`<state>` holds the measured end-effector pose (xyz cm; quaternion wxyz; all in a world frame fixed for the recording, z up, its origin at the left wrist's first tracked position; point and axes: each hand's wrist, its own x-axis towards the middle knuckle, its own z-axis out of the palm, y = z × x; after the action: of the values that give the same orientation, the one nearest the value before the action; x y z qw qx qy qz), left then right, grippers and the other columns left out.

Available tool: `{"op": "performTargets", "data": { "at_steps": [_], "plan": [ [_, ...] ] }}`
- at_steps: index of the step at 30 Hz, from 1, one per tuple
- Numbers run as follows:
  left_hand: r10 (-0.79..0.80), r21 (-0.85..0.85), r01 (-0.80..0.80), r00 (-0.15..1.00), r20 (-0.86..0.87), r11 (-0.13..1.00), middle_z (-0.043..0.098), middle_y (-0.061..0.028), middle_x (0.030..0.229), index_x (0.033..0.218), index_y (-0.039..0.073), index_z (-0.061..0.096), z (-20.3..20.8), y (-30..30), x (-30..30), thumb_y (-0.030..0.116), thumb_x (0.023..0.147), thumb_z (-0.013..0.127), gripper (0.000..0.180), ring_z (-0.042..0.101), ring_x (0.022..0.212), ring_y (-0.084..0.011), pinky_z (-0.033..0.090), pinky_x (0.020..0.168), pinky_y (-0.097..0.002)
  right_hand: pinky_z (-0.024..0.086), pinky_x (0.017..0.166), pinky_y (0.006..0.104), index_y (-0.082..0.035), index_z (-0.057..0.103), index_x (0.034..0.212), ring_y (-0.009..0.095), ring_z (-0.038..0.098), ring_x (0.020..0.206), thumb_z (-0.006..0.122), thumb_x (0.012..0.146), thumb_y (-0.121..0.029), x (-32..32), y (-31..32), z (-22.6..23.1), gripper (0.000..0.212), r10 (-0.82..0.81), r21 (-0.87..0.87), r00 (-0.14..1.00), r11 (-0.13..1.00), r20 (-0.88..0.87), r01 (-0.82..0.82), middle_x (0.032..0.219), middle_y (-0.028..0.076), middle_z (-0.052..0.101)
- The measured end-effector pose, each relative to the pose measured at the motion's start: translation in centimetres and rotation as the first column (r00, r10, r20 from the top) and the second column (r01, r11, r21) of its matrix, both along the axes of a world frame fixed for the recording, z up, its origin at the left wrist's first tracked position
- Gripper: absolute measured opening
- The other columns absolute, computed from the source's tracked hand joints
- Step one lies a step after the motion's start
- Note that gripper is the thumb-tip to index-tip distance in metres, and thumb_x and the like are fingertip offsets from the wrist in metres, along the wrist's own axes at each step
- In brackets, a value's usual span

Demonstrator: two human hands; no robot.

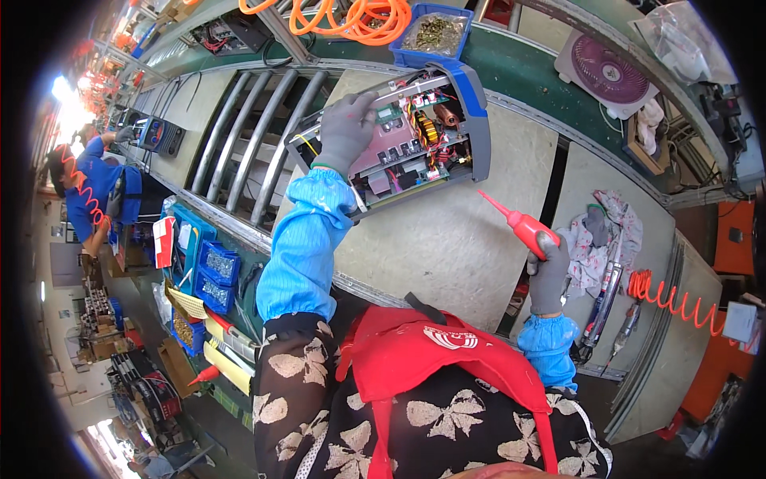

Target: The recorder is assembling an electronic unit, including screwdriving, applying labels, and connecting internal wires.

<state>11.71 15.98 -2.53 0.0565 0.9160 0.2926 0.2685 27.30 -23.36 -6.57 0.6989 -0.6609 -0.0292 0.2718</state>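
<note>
My left hand (346, 132), in a grey glove, grips the upper part of an open electrical machine (391, 164), fingers bent over its frame. The machine lies tilted on the line, its blue and grey end panel (469, 112) to the right. Circuit boards, a yellow-wound coil (428, 128), a copper-coloured coil and bundled wires show inside. My right hand (549, 275), also gloved, is closed around a red squeeze bottle (525, 229). Its long tapered nozzle points up and left toward the machine, apart from it. What lies under my left palm is hidden.
Metal rollers (263, 144) run left of the machine. Blue bins (217, 275) of small parts stand lower left. Right are a patterned cloth (610, 231), a powered screwdriver (604, 299) and a coiled orange hose (674, 299). A co-worker (96, 188) handles another unit (159, 136) far left.
</note>
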Motion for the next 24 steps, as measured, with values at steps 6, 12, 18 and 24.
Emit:
{"op": "performTargets", "data": {
  "at_steps": [6,12,18,24],
  "plan": [
    [0.01,0.021,-0.009,1.0,-0.007,1.0,0.066,-0.01,0.102,0.117,0.019,0.065,-0.7,0.2,0.1,0.02,0.085,0.062,0.032,0.064,0.095,-0.0326,0.049,0.085,-0.0446,0.034,0.042,0.0212,-0.006,0.057,0.105,0.008,0.048,0.055,0.064,0.09,-0.033,2.8,-4.7,-2.9,0.031,-0.098,0.257,0.962,0.952,-0.253,0.164,0.071,0.002,0.054],
    [0.009,0.064,-0.009,1.0,0.004,0.998,0.066,-0.0095,0.103,0.118,0.02,0.064,-0.5,-0.2,0.0,0.02,0.086,0.061,0.032,0.064,0.095,-0.032,0.048,0.084,-0.0449,0.038,0.044,0.0216,-0.009,0.055,0.107,0.011,0.048,0.055,0.064,0.092,-0.041,8.0,-16.2,-10.7,0.036,-0.499,0.149,0.769,0.792,-0.401,0.592,0.075,0.003,0.053],
    [0.01,0.031,-0.009,1.0,-0.024,0.999,0.066,-0.0088,0.105,0.119,0.022,0.065,-0.4,-0.6,-0.3,0.022,0.087,0.06,0.032,0.064,0.096,-0.0314,0.048,0.085,-0.0443,0.05,0.057,0.0258,-0.003,0.056,0.106,0.016,0.058,0.07,0.06,0.094,-0.032,7.5,-18.3,-14.9,0.032,-0.664,-0.054,0.411,0.561,-0.625,0.826,0.08,0.006,0.057],
    [-0.005,-0.079,0.001,0.999,-0.048,0.997,0.065,-0.0087,0.104,0.12,0.021,0.066,0.9,-1.1,-1.1,0.024,0.091,0.059,0.03,0.064,0.097,-0.0312,0.05,0.085,-0.0429,0.048,0.055,0.0228,-0.007,0.061,0.105,0.015,0.059,0.07,0.059,0.094,-0.029,-0.5,-10.0,-12.8,0.025,0.043,0.229,0.754,0.963,-0.655,0.144,0.091,0.008,0.065]
  ]
}}
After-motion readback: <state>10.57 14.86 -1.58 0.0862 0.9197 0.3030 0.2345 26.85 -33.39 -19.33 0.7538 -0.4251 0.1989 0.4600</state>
